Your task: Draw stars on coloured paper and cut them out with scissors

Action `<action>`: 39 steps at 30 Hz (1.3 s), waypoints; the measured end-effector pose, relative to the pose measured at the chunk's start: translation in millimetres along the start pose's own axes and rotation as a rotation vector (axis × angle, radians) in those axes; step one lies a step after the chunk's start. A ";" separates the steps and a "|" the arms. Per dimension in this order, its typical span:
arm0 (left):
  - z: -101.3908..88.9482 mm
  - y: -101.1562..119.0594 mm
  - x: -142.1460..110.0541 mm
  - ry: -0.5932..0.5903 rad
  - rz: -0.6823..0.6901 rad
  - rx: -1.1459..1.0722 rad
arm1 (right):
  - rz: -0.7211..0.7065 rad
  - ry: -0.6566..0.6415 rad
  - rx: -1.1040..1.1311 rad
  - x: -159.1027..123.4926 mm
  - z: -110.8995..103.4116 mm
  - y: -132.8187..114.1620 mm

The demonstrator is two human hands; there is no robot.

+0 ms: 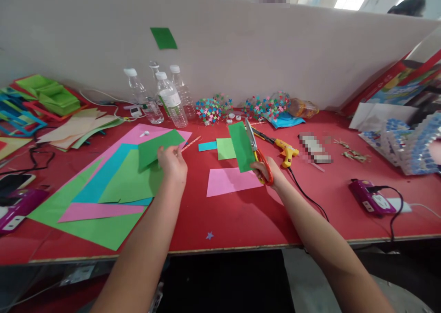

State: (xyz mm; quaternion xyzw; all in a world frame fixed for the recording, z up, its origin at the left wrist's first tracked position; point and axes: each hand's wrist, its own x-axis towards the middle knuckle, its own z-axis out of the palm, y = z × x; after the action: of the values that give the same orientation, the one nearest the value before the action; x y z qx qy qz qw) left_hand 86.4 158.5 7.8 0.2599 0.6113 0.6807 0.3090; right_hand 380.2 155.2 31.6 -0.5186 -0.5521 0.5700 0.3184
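My left hand (173, 162) pinches a dark green sheet of paper (155, 146), held over a pile of coloured sheets on the left. In my right hand (267, 171) is a pair of scissors (254, 143) with red and yellow handles, its blades pointing away from me. A second dark green paper piece (241, 147) is held along with the scissors, beside the blades. Beneath it on the table lie a pink paper rectangle (223, 182), a light green square (225, 148) and a small blue strip (207, 146).
Plastic bottles (172, 101) stand by the back partition (220, 51). A yellow glue gun (287, 153) with a cord lies to the right, near a purple power strip (372, 198). Star-filled containers (209, 110) sit at the back. Light green paper sheets (127, 184) cover the left.
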 end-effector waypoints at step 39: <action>14.2 3.9 -56.3 -0.897 0.331 0.964 | -0.187 0.158 -0.375 21.6 -15.4 11.7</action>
State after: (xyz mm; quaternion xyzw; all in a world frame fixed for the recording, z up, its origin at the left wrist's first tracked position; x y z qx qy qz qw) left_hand 134.4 126.2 14.7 0.7158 0.6114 0.1967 0.2740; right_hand 391.6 177.8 17.5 -0.5584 -0.6674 0.3829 0.3101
